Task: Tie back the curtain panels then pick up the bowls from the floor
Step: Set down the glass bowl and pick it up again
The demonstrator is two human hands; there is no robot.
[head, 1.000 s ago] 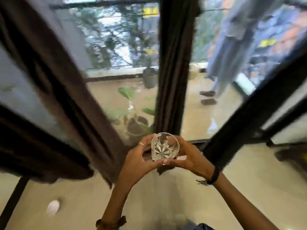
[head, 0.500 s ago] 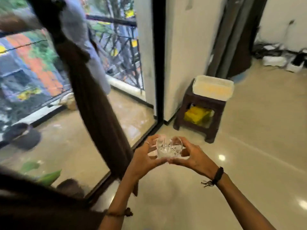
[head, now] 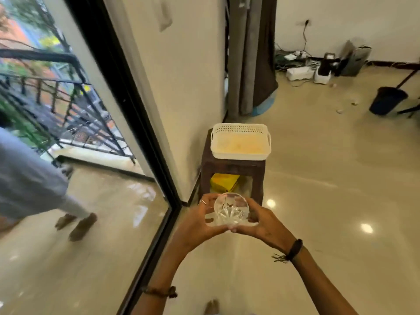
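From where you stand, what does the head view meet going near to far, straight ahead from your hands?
Glass bowl held between left hand and right hand → brown stool → white basket on the stool → grey curtain by the wall.

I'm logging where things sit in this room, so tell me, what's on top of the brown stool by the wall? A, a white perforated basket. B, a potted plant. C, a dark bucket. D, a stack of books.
A: a white perforated basket sits on the brown stool, just beyond the glass bowl held in both hands.
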